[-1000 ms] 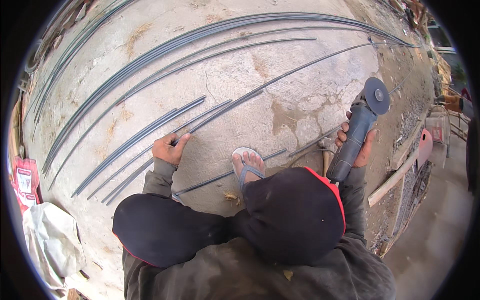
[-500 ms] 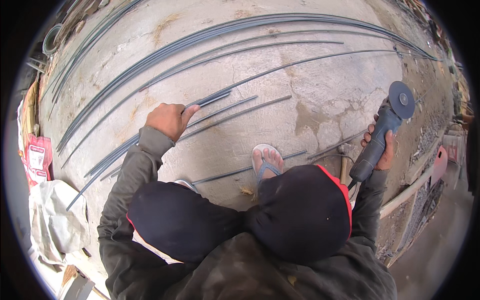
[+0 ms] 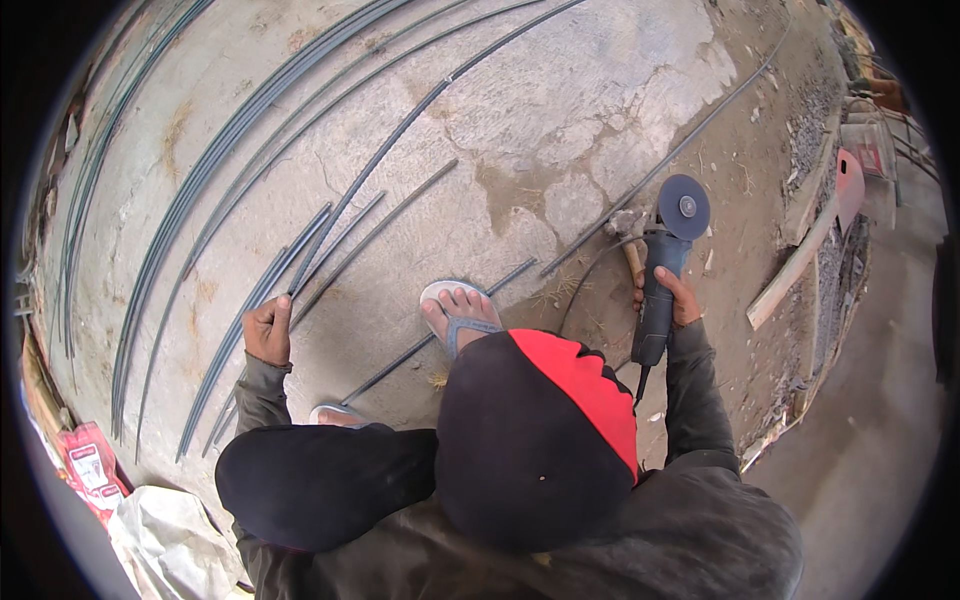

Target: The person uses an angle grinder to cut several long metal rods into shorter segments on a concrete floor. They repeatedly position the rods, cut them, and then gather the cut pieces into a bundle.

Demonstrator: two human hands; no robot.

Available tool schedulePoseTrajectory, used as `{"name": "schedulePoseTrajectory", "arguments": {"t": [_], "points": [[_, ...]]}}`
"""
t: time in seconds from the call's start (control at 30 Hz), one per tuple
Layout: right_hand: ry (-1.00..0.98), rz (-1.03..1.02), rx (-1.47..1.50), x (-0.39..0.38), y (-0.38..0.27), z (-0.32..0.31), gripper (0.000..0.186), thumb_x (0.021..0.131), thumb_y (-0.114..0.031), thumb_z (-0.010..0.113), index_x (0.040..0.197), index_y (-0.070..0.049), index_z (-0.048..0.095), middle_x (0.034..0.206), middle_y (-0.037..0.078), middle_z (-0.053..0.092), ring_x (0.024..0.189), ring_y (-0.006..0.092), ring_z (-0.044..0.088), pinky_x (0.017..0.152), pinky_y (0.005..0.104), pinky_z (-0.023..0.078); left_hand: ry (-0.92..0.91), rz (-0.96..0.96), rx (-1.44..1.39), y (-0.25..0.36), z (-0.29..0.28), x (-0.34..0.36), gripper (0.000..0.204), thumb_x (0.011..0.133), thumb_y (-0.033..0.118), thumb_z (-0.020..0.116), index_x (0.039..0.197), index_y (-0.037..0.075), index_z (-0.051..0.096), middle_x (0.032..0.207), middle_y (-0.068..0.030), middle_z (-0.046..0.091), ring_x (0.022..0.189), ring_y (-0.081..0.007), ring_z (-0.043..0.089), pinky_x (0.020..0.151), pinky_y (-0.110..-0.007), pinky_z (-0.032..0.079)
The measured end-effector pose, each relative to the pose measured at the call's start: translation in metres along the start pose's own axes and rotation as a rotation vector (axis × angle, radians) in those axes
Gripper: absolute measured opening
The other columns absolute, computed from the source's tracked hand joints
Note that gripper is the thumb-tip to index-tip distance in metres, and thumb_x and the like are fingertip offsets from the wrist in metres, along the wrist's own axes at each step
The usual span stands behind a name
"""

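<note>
My right hand (image 3: 682, 298) is wrapped around the body of a dark angle grinder (image 3: 655, 312). Its flat cutting disc (image 3: 684, 207) points away from me, and a cable leaves the rear end. My left hand (image 3: 268, 332) is closed at a group of thin steel bars, with thumb and fingers around a long bar (image 3: 385, 148) that runs off toward the far side. Beside that hand lie shorter steel bars (image 3: 400, 212) on the concrete. The fingertips of the left hand are partly hidden.
A bundle of long bars (image 3: 215, 150) curves across the concrete floor (image 3: 560, 90). One bar (image 3: 408, 355) passes under my sandalled foot (image 3: 460, 312). A wooden-handled hammer (image 3: 632, 255) lies behind the grinder. Further right is a shovel (image 3: 848, 185); a white sack (image 3: 172, 535) lies at lower left.
The view has swung to the right. My left hand has drawn nearer to me along the bars. The grinder stays in my right hand and is closer to my feet.
</note>
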State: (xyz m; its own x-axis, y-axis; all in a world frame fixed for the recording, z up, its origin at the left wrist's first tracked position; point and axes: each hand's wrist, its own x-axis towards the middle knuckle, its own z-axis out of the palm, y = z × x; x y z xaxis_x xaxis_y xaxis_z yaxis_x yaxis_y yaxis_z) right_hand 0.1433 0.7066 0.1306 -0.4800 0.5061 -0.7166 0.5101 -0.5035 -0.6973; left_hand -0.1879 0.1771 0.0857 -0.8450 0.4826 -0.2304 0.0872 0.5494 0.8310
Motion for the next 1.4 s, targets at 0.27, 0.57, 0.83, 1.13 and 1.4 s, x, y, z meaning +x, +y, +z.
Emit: {"name": "schedulePoseTrajectory", "arguments": {"t": [0.27, 0.57, 0.83, 1.13, 1.4], "points": [[0.274, -0.177, 0.018, 0.063, 0.002, -0.083, 0.043, 0.08, -0.031, 0.074, 0.105, 0.002, 0.062, 0.082, 0.016, 0.069, 0.06, 0.0258, 0.067, 0.057, 0.0375, 0.058, 0.042, 0.077, 0.881, 0.097, -0.066, 0.038, 0.069, 0.105, 0.048, 0.054, 0.063, -0.007, 0.054, 0.05, -0.0223, 0.039, 0.044, -0.0339, 0.032, 0.047, -0.048, 0.031], [0.755, -0.134, -0.59, 0.125, 0.053, -0.167, 0.097, 0.062, -0.051, 0.089, 0.128, 0.014, 0.06, 0.114, 0.024, 0.07, 0.103, 0.032, 0.069, 0.092, 0.0408, 0.053, -0.033, 0.02, 0.06, 0.013, -0.05, -0.003, 0.057, 0.107, 0.038, 0.056, 0.063, 0.006, 0.037, 0.058, 0.0056, 0.028, 0.059, -0.0083, 0.022, 0.052, -0.036, 0.015], [0.725, -0.147, -0.695, 0.126, 0.102, -0.222, 0.093, 0.062, -0.051, 0.09, 0.124, 0.014, 0.065, 0.112, 0.02, 0.073, 0.1, 0.0278, 0.07, 0.091, 0.0381, 0.053, -0.069, -0.098, 0.25, 0.024, -0.039, 0.006, 0.061, 0.106, 0.04, 0.055, 0.062, 0.001, 0.043, 0.055, -0.0026, 0.029, 0.057, -0.0105, 0.027, 0.049, -0.038, 0.023], [0.8, -0.156, -0.905, 0.131, 0.12, -0.251, 0.087, 0.063, -0.048, 0.088, 0.124, 0.01, 0.067, 0.114, 0.024, 0.072, 0.105, 0.0344, 0.07, 0.094, 0.0432, 0.052, 0.087, 0.054, 0.64, 0.09, -0.102, 0.043, 0.067, 0.106, 0.048, 0.054, 0.063, -0.003, 0.05, 0.051, -0.0131, 0.032, 0.046, -0.0212, 0.029, 0.047, -0.043, 0.025], [0.823, -0.109, -0.908, 0.107, 0.108, -0.207, 0.083, 0.064, -0.062, 0.086, 0.111, 0.005, 0.074, 0.098, 0.023, 0.075, 0.094, 0.0359, 0.073, 0.088, 0.0444, 0.054, 0.148, 0.007, 0.138, -0.02, -0.005, 0.011, 0.058, 0.106, 0.04, 0.057, 0.063, 0.001, 0.047, 0.055, 0.0008, 0.034, 0.057, -0.0105, 0.026, 0.049, -0.037, 0.021]]}}
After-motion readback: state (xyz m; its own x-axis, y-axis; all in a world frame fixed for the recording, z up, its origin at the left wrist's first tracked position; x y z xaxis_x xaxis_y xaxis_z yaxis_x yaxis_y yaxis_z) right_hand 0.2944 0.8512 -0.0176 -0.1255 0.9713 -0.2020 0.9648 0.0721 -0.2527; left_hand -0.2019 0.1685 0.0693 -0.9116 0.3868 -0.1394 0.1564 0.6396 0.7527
